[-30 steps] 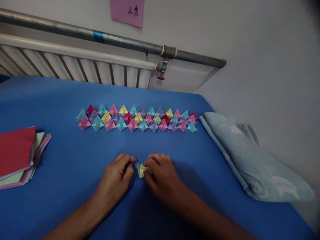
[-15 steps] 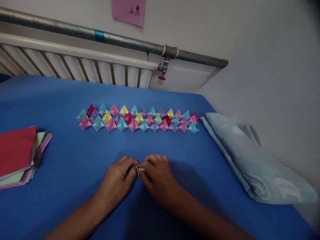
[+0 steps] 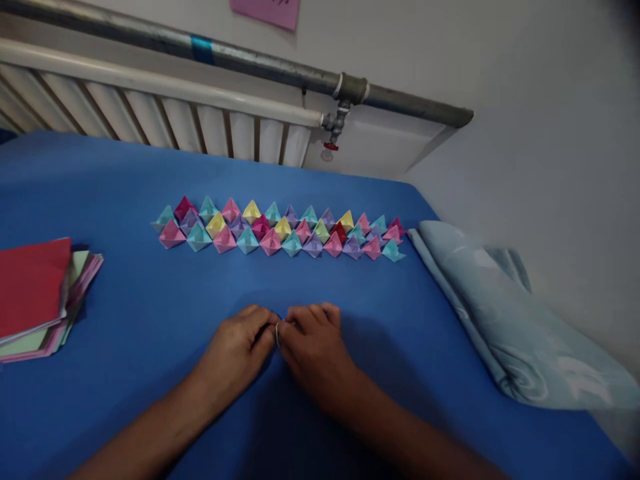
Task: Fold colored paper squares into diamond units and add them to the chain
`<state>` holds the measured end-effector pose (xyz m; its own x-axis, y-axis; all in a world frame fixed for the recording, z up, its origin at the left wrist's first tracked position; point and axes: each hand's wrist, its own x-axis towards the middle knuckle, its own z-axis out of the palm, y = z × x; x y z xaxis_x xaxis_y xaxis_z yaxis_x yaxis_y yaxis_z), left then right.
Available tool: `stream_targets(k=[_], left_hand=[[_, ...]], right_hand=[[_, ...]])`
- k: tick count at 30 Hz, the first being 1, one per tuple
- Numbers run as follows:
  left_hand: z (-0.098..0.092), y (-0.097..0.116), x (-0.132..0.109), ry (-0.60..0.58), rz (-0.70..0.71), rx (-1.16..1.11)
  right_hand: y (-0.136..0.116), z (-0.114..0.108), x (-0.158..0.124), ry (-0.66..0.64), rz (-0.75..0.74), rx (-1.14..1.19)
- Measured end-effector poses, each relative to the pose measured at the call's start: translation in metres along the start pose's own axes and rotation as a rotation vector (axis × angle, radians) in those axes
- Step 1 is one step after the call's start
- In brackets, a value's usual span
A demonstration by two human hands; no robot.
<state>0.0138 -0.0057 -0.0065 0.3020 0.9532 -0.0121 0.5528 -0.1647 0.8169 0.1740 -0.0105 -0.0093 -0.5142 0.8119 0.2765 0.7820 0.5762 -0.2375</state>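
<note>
Between my hands is a small piece of folded yellow paper (image 3: 277, 335), mostly hidden by the fingers. My left hand (image 3: 239, 343) pinches its left side between thumb and forefinger. On the other side, my right hand (image 3: 314, 347) is closed on it with curled fingers. Both hands are low over the blue surface (image 3: 210, 287), fingertips almost touching. Beyond them stand folded paper boats (image 3: 271, 241) in pink, teal, purple, yellow, green and red, packed together in 3 long rows.
A stack of coloured paper sheets (image 3: 35, 287), red on top, lies at the left. On the right edge rests a folded light-blue blanket (image 3: 500, 320). Behind the surface are a white radiator (image 3: 210, 130), a metal pipe (image 3: 270, 67) and a red-handled valve (image 3: 331, 146).
The right fingers have closed further over the yellow paper, so less of it shows. The view has tilted slightly downward. The paper boats and the stack stay where they were.
</note>
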Motion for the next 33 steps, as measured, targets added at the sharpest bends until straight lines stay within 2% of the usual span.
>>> stream_targets(k=[5,9,13,16,20,24,29,33], left_hand=[[-0.001,0.000,0.000,-0.010,-0.065,-0.059],[0.000,-0.001,0.000,0.009,-0.118,-0.138],[0.000,-0.002,0.001,0.001,-0.182,-0.202],[-0.002,-0.004,0.000,0.048,-0.175,-0.163],[-0.007,-0.004,0.000,0.122,-0.099,-0.089],[-0.011,0.002,0.000,0.141,0.073,-0.006],[-0.009,0.004,-0.003,0.112,0.310,0.108],[-0.001,-0.003,-0.005,0.114,0.380,0.268]], right_hand=[[0.001,-0.005,-0.001,-0.057,0.071,0.139],[0.009,-0.017,-0.005,-0.009,0.162,0.347],[0.023,-0.031,-0.004,-0.026,0.180,0.406],[0.031,-0.040,-0.002,-0.061,0.178,0.446],[0.036,-0.047,0.000,-0.173,0.068,0.408],[0.035,-0.051,0.000,-0.261,0.042,0.363],[0.023,-0.046,-0.003,-0.136,0.105,0.417],[0.012,-0.034,-0.008,-0.063,0.120,0.430]])
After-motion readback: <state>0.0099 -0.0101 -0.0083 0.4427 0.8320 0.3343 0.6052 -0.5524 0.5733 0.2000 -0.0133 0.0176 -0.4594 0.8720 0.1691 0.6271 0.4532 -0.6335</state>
